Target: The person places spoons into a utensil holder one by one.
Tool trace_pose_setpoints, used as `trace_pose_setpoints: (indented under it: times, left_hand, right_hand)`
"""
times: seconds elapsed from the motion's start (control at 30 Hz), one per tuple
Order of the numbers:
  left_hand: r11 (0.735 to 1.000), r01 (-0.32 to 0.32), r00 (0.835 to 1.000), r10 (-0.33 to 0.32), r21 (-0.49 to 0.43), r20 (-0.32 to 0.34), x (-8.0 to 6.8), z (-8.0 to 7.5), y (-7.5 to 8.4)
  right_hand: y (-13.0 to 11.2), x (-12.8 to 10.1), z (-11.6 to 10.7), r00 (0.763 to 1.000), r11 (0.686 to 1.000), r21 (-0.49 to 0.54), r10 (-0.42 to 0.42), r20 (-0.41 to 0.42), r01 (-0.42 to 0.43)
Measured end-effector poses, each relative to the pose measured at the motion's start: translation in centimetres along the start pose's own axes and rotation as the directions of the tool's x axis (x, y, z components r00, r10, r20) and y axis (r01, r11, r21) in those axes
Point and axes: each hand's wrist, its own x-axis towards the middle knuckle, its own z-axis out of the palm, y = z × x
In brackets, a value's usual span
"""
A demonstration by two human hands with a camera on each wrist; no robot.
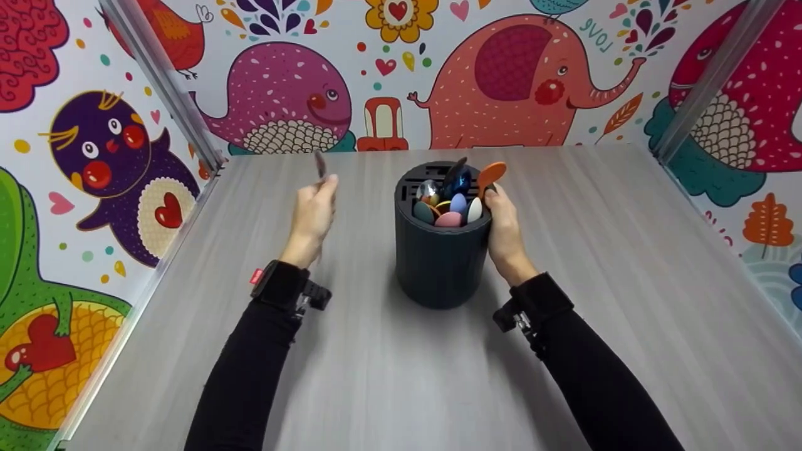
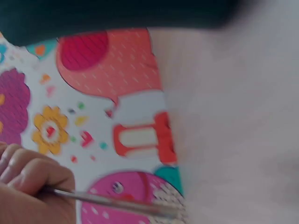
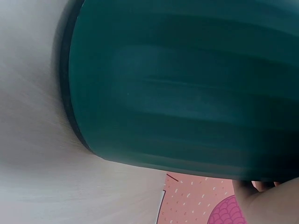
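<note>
We see the right hand (image 1: 504, 228) grasping the rim of the holder (image 1: 442, 257), which stands on the table (image 1: 614, 282) directly to its left. Spoons (image 1: 457, 194) stand inside, beside its fingertips. Left of the holder, the left hand (image 1: 313, 216) pinches a thin utensil (image 2: 117, 201), raised above the table.

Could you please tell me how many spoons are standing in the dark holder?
About 7 in the dark cylindrical holder: orange spoon, blue, silver, teal, lilac, pink, white. Others may be hidden.
</note>
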Motion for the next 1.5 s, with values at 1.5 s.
trace_pose_setpoints:
  times: [1.5]
  left_hand:
    - [0.771,-0.379,0.876,0.478,-0.512,0.072,-1.9,11.4,9.3]
  right_hand:
    - [0.1,-0.1,0.0,1.0,1.0,0.02,-0.009,0.001,0.009]
